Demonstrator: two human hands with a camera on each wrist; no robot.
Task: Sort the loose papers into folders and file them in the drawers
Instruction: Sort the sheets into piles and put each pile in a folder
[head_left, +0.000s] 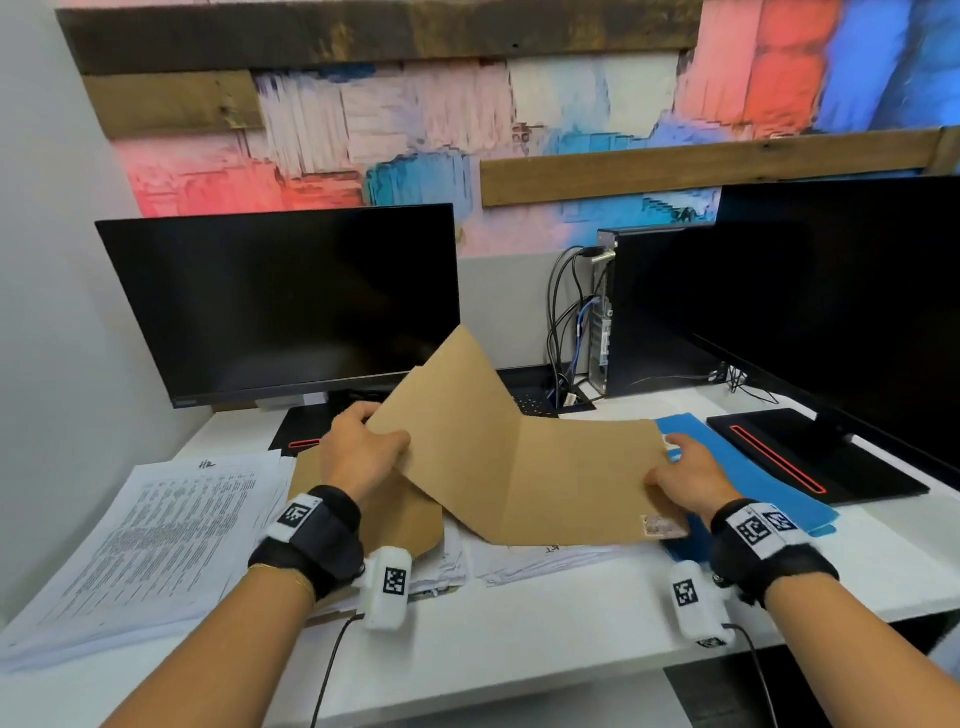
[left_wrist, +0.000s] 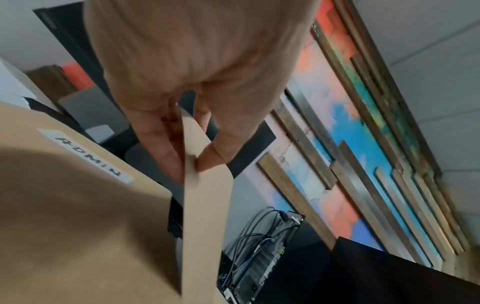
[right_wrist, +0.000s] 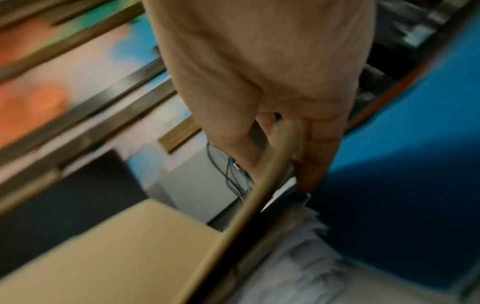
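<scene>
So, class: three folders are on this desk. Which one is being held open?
The brown folder gripped by the left hand and right hand. The ADMIN folder and blue folder lie closed.

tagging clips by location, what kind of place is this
Most likely an office desk. Two dark monitors stand on a white desk, a small desktop computer with cables sits between them, and printed papers and folders lie in front.
</scene>
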